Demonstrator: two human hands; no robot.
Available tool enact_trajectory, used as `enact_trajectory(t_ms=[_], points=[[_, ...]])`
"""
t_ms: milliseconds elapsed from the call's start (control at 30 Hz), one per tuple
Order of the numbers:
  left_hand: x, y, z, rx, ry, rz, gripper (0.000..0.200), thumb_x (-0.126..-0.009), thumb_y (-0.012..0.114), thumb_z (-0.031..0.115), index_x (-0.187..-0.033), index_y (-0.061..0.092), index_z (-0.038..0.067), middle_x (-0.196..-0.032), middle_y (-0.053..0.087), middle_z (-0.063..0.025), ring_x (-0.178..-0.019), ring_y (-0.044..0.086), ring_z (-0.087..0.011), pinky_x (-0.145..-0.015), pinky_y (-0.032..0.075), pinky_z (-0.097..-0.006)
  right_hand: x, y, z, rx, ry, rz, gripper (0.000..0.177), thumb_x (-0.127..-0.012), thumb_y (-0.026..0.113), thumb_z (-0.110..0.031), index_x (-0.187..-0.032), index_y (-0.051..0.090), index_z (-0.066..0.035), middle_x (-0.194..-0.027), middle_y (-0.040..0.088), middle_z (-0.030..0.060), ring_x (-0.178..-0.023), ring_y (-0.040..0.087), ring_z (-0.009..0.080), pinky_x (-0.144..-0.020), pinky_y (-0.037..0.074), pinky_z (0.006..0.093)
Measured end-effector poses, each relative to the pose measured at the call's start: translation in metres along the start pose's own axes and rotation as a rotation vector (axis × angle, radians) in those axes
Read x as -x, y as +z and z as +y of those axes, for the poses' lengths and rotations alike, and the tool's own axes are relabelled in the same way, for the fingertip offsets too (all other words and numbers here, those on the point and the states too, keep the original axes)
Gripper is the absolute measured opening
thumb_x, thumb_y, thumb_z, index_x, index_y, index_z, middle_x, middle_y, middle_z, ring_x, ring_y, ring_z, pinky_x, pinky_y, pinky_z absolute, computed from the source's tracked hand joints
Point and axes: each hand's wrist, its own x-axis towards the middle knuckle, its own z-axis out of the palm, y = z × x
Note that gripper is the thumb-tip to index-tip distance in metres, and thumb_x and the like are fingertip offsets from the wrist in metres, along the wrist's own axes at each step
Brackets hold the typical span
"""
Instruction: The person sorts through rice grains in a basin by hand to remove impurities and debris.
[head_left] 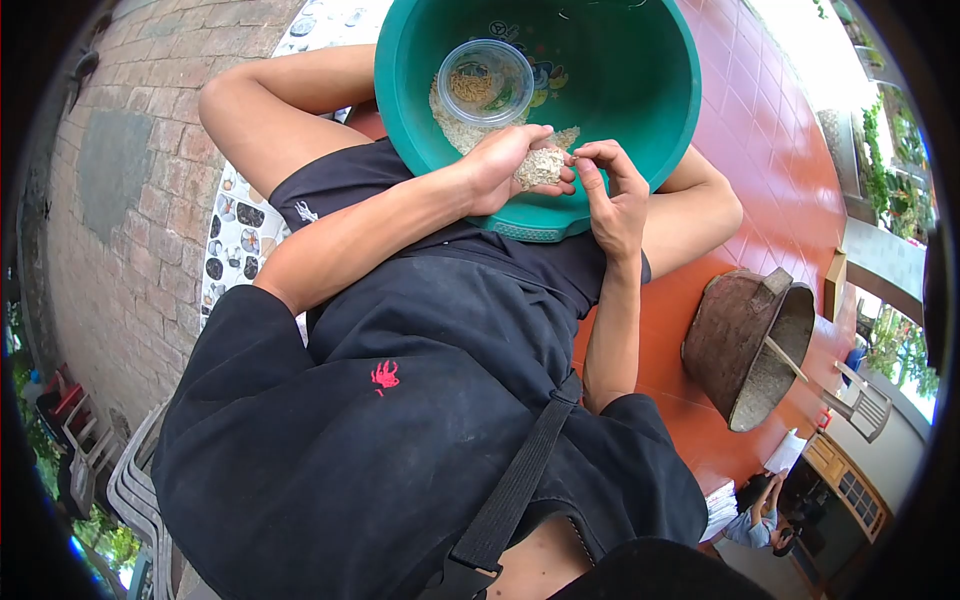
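Observation:
A heap of pale rice grains (541, 168) lies on the upturned palm of my left hand (495, 165), its fingers half spread beneath the grains. Close beside its fingertips, my right hand (617, 195) pinches thumb and forefinger together; whatever is between them is too small to make out. Both hands are over the near rim of a green plastic basin (655, 100) between my legs. Inside the basin, a clear plastic cup (525, 92) holds some brownish, husk-like grains (472, 88). More loose rice (450, 128) is spread on the basin floor around the cup, partly hidden by my left hand.
On the red tiled floor (640, 350) to the right sits a large brown vessel (725, 335) with a stick across its mouth. Brick paving (150, 220) and stacked chairs (140, 490) are on the left. Another person (752, 525) is at the far lower right.

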Motion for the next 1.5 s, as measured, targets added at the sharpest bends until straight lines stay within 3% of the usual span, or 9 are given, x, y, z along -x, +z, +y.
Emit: enact_trajectory(t_ms=[333,767,933,1067,1167,1233,1333,1433,1500], points=[[-0.002,-0.004,-0.001,-0.003,-0.017,-0.032,0.039,-0.106,0.034,0.026,-0.114,0.056,-0.005,-0.1,0.066,-0.015,-0.09,0.069,-0.0263,-0.08,0.059,-0.034,-0.002,0.008,0.0,0.082,0.077,0.058,0.009,-0.099,0.057,-0.005,-0.094,0.059,0.003,-0.086,0.059,0.0058,-0.077,0.062,0.0124,-0.071,0.05,0.0248],[0.003,0.0,0.002,-0.012,-0.015,-0.01,0.035,-0.106,0.036,0.026,-0.114,0.056,-0.002,-0.103,0.065,-0.0131,-0.093,0.068,-0.0236,-0.08,0.06,-0.036,-0.001,0.01,-0.001,0.126,0.09,0.008,0.011,-0.097,0.061,-0.007,-0.092,0.059,0.003,-0.085,0.06,0.0078,-0.074,0.06,0.0157,-0.069,0.049,0.0277],[0.001,0.0,-0.001,0.009,0.034,0.049,0.034,-0.104,0.037,0.026,-0.11,0.057,-0.002,-0.104,0.066,-0.0135,-0.092,0.069,-0.0261,-0.08,0.059,-0.0377,-0.002,0.011,0.002,0.245,-0.046,-0.01,0.011,-0.093,0.065,-0.008,-0.091,0.06,0.002,-0.086,0.062,0.0109,-0.076,0.059,0.0216,-0.068,0.048,0.0318],[0.006,0.004,0.002,0.013,0.01,0.046,0.028,-0.105,0.041,0.026,-0.111,0.056,0.003,-0.108,0.061,-0.0089,-0.101,0.064,-0.02,-0.084,0.059,-0.0388,-0.001,0.011,0.002,0.297,-0.043,-0.031,0.011,-0.093,0.065,-0.008,-0.091,0.061,0.002,-0.087,0.063,0.0108,-0.078,0.058,0.0224,-0.07,0.048,0.0324],[0.006,0.002,0.002,0.018,0.01,0.058,0.027,-0.104,0.042,0.026,-0.11,0.056,0.003,-0.109,0.06,-0.0083,-0.103,0.063,-0.0202,-0.087,0.058,-0.0393,-0.003,0.011,0.002,0.401,-0.168,-0.066,0.011,-0.098,0.061,-0.007,-0.093,0.061,0.003,-0.086,0.061,0.0071,-0.074,0.059,0.0128,-0.065,0.049,0.0257],[0.007,0.003,0.003,0.024,0.002,0.044,0.026,-0.104,0.042,0.025,-0.111,0.056,0.003,-0.109,0.059,-0.008,-0.104,0.062,-0.0204,-0.088,0.057,-0.0393,-0.005,0.015,-0.005,0.322,-0.063,-0.031,0.011,-0.096,0.062,-0.007,-0.092,0.061,0.003,-0.086,0.061,0.0077,-0.074,0.059,0.0139,-0.065,0.048,0.0259],[0.007,0.002,0.003,0.026,-0.007,0.039,0.025,-0.104,0.041,0.023,-0.111,0.056,0.003,-0.11,0.059,-0.0084,-0.104,0.063,-0.0204,-0.089,0.057,-0.0393,-0.014,0.022,-0.018,0.291,-0.161,-0.011,0.007,-0.092,0.066,-0.005,-0.094,0.064,0.001,-0.086,0.064,0.0096,-0.075,0.063,0.0209,-0.066,0.05,0.0305],[0.004,0.001,0.0,-0.003,0.037,-0.035,0.032,-0.101,0.043,0.023,-0.124,0.055,0.003,-0.112,0.062,-0.0088,-0.1,0.065,-0.022,-0.082,0.057,-0.0389,-0.025,0.039,-0.038,0.288,-0.273,0.075,0.009,-0.089,0.067,-0.001,-0.098,0.066,0.0,-0.088,0.065,0.0094,-0.078,0.063,0.0201,-0.067,0.052,0.031],[0.013,0.012,0.003,-0.01,0.107,0.071,0.036,-0.1,0.042,0.021,-0.131,0.053,0.007,-0.115,0.061,-0.0077,-0.108,0.062,-0.0197,-0.08,0.057,-0.0382,-0.035,0.05,-0.05,0.272,-0.316,0.115,0.012,-0.088,0.068,0.0,-0.1,0.067,0.0,-0.089,0.065,0.0094,-0.079,0.064,0.0201,-0.067,0.052,0.0312]])
